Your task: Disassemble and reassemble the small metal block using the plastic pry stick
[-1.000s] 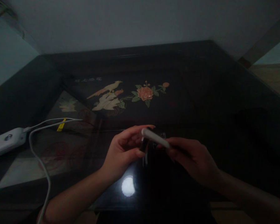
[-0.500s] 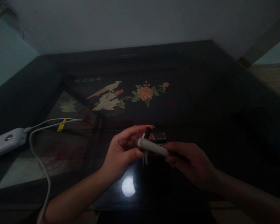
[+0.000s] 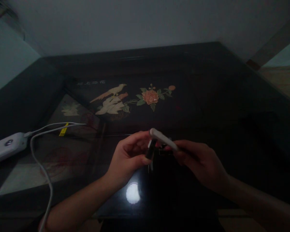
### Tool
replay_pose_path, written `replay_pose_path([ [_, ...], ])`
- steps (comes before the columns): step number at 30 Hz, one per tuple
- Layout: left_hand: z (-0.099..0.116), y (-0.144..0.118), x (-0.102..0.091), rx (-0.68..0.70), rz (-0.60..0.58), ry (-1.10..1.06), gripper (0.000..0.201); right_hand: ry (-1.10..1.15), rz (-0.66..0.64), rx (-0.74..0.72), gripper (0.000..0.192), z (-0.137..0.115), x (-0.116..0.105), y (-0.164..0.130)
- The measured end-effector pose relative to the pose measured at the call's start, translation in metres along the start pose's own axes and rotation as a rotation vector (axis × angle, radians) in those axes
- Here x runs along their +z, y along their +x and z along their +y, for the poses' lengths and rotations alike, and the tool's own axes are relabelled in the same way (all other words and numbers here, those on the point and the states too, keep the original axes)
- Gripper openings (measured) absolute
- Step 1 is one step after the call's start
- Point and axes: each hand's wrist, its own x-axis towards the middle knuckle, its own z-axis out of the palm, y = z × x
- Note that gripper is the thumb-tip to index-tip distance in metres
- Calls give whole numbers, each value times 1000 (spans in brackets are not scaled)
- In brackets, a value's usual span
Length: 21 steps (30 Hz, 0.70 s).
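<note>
My left hand (image 3: 125, 154) pinches a small, dark, flat piece with a pale edge (image 3: 149, 150) between thumb and fingers. Its kind cannot be made out in the dim light. In my right hand (image 3: 203, 161) is a slim white stick-like object (image 3: 164, 139) with a rounded end. That end points left and lies at the top of the dark piece; whether the two touch is unclear. Just behind the fingers, a small dark box-like thing with light edges (image 3: 166, 149) is partly hidden.
The glossy black table (image 3: 219, 96) bears a bird-and-flower inlay (image 3: 149, 96). At left lie a white power-bank-like device (image 3: 8, 146) and a white cable (image 3: 44, 170) with a yellow tag (image 3: 63, 130). A wall (image 3: 125, 25) stands behind the table.
The white stick's rounded end has moved up and away, from across the dark piece to its top edge. My right hand has shifted slightly; my left hand stays nearly in place.
</note>
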Motion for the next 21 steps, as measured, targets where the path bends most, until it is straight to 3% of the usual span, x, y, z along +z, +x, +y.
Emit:
replay_pose_path([
  [6, 3, 0, 4, 12, 17, 26, 40, 43, -101, -70, 16, 0, 0, -1],
  [11, 1, 0, 2, 22, 37, 28, 40, 37, 2, 5, 17, 1, 0, -1],
  [16, 1, 0, 2, 19, 14, 63, 40, 23, -107, -83, 15, -1, -1, -2],
  [21, 1, -1, 2, 19, 63, 52, 40, -4, -1, 17, 18, -3, -1, -1],
])
